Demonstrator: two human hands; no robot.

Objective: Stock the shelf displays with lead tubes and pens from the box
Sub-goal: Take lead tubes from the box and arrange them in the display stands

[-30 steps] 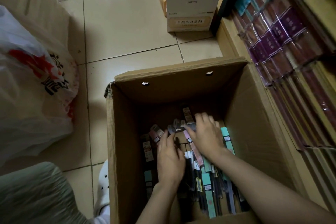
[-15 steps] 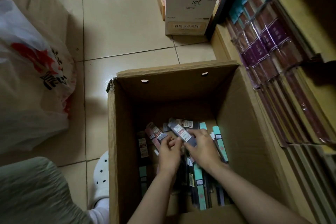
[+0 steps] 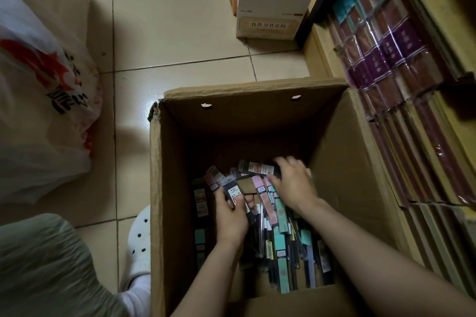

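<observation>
An open cardboard box (image 3: pixel 360 162) stands on the floor, its bottom covered with several lead tubes and packaged pens (image 3: pixel 279 244) in dark, pink and teal wrappers. Both my hands are down inside it. My left hand (image 3: pixel 230 219) grips a small bunch of dark lead tubes (image 3: pixel 231 190) that fan up past my fingers. My right hand (image 3: pixel 293 183) lies farther back, fingers closed on the end of a dark lead tube (image 3: pixel 257 167) lying crosswise on the pile.
Shelves (image 3: pixel 412 80) packed with wrapped purple and brown stationery run along the right. A white carton (image 3: pixel 273 2) sits on the tiled floor beyond the box. A plastic bag (image 3: pixel 41 90) is at left. My knee (image 3: pixel 43 270) and white shoe (image 3: pixel 139 247) are beside the box.
My hands have parted: the right one reached back to a dark tube at the far end of the pile, while the left stayed put holding its bunch of tubes.
</observation>
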